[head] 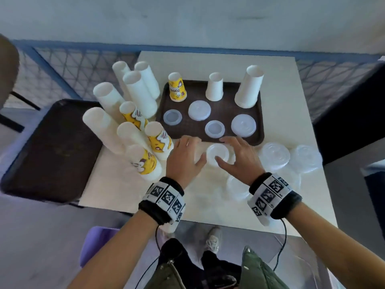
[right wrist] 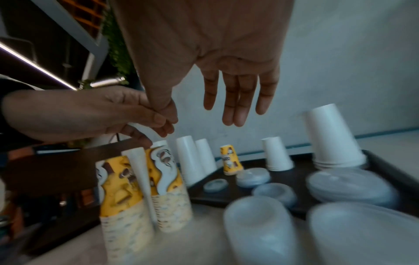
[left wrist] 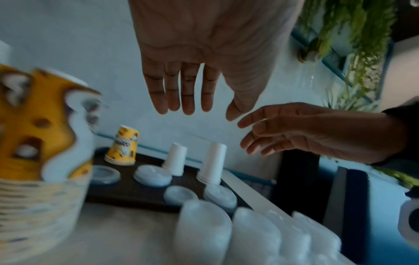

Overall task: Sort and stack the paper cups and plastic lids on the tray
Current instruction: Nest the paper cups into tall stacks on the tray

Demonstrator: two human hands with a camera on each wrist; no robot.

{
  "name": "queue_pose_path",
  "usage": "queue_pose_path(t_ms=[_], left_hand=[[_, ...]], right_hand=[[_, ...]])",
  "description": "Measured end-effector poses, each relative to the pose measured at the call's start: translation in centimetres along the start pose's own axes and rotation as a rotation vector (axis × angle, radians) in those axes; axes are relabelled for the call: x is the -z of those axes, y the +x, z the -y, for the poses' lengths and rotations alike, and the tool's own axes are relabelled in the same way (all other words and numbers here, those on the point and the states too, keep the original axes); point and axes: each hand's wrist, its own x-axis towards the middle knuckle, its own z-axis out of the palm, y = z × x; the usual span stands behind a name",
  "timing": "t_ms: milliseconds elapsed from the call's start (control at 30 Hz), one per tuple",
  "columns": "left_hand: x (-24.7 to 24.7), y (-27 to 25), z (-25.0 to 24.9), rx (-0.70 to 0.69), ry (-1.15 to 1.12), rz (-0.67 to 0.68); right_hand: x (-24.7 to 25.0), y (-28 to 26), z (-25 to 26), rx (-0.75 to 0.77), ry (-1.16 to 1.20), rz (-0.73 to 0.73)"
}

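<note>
A brown tray [head: 187,126] holds a yellow printed cup stack [head: 176,86], a small white cup stack [head: 215,86] and a large white cup stack [head: 250,86], all upside down. Several lids lie on it too, among them a small one [head: 172,117] and a large one [head: 243,125]. In front of the tray a white lid stack [head: 217,152] sits on the table. My left hand [head: 187,155] and right hand [head: 239,155] hover on either side of it. In the wrist views both the left hand [left wrist: 192,89] and the right hand [right wrist: 226,89] show straight fingers and hold nothing.
Tall stacks of white cups [head: 137,94] and yellow cups [head: 158,140] crowd the table's left side. Clear lids [head: 275,155] lie in piles to the right, near the table edge. A second dark tray [head: 52,147] sits left of the table. A blue mesh railing runs behind.
</note>
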Motion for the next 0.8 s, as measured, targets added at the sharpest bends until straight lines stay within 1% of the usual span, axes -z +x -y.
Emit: queue_pose_path(t_ms=[67,133,233,333,367,433,533,633,733,800], left_hand=[[2.1,-0.2,1.5,0.04,-0.02,-0.1],[4.1,-0.9,3.3,0.085,-0.056,-0.198],[6.2,-2.3,6.6,0.141,-0.128,-0.326],[7.1,-3.7,10.2,0.248,-0.261,-0.406],[7.2,-4.2,11.2,0.296,-0.31,-0.403],[6.9,-5.2,13.0,0.404,-0.409,-0.351],[5.3,-6.2,15.4,0.526,-0.503,-0.215],[3.5,-6.5,16.7,0.619,-0.559,-0.084],[1.8,-6.4,17.5,0.656,-0.57,0.012],[1.0,-6.3,17.6,0.669,-0.586,0.025]], right_hand=[[-1.2,1.6,2.2,0.04,0.092,0.037],[-2.7,3.1,4.2,0.026,0.148,0.084],[-5.4,5.2,6.2,-0.042,0.233,0.131],[-8.0,7.2,7.1,-0.137,0.292,0.191],[-8.8,7.7,7.3,-0.169,0.305,0.208],[-10.3,8.7,7.7,-0.22,0.327,0.231],[-12.6,10.1,8.0,-0.273,0.333,0.25],[-14.2,11.1,8.1,-0.311,0.369,0.259],[-15.7,11.7,8.1,-0.337,0.381,0.269],[-16.6,12.0,7.9,-0.345,0.394,0.279]])
